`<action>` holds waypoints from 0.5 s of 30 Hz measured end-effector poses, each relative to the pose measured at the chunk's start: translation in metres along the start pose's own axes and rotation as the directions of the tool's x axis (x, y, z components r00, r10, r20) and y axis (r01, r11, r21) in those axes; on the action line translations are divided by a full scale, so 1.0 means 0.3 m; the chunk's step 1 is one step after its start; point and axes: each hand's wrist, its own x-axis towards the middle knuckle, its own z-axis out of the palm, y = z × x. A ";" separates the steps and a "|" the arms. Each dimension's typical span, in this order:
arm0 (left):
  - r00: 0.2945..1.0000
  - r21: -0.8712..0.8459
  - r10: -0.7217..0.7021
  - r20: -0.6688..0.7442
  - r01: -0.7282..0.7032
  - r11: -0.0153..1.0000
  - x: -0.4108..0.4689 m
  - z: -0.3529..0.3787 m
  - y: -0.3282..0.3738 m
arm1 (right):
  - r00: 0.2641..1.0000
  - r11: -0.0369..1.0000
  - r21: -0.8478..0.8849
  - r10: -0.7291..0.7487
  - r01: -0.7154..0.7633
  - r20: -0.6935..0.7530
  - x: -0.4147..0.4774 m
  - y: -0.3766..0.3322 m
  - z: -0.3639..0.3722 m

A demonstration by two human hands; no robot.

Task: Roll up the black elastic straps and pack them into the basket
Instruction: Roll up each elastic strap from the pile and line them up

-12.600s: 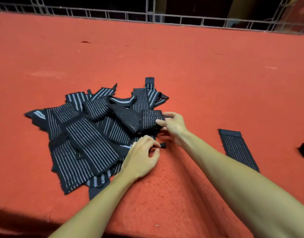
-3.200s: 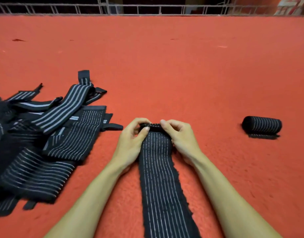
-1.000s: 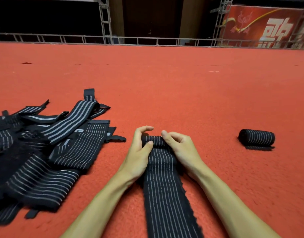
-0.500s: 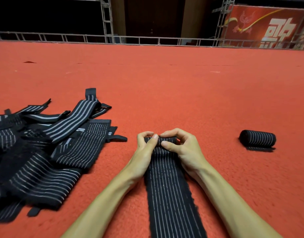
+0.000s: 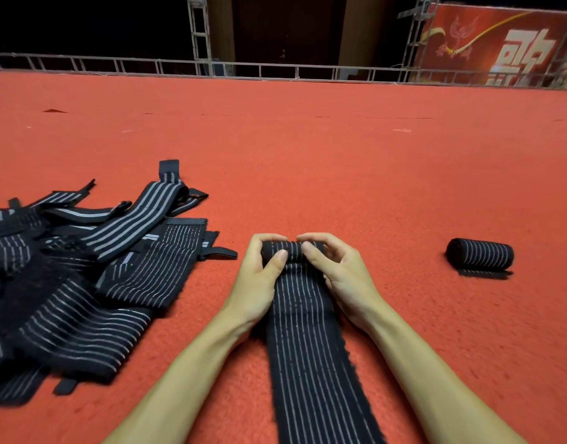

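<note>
Black elastic with thin pale lengthwise stripes forms the strap [image 5: 311,347] at centre. It lies flat on the red carpet [image 5: 307,155] and runs from the lower edge of the view away from the person. Its far end is wound into a small, tight roll [image 5: 291,251] set crosswise to the flat length. The left hand [image 5: 258,283] grips the left part of this roll, with the fingers curled over its top and the thumb pressed against its near side. The right hand [image 5: 343,277] grips the right part in the same manner, and the two thumb tips lie close together near the roll's middle. The unrolled length passes between the two forearms, with one wrist beside each frayed edge. To the left, near the left hand but not touching it, a pile of unrolled straps [image 5: 83,283] lies overlapped in several directions. To the right, well apart from the right hand, a rolled strap [image 5: 480,256] rests on its side, its short loose end flat on the carpet beside it. A metal railing [image 5: 275,70] borders the far edge of the carpet. A red banner [image 5: 500,46] with pale characters stands at upper right.
</note>
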 end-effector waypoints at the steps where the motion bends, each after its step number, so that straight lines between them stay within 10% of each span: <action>1: 1.000 0.022 0.007 0.008 -0.007 1.000 0.001 -0.004 -0.002 | 1.000 0.999 -0.054 -0.011 0.010 -0.017 -0.001 -0.003 0.003; 9: 1.000 0.144 -0.008 0.012 0.006 0.990 -0.001 -0.006 -0.010 | 0.998 0.994 -0.098 -0.050 0.045 -0.046 -0.006 -0.014 -0.002; 15: 0.994 -0.098 -0.108 0.001 0.108 0.989 -0.024 -0.010 0.030 | 1.000 0.999 0.042 -0.029 0.028 0.010 -0.006 0.010 -0.026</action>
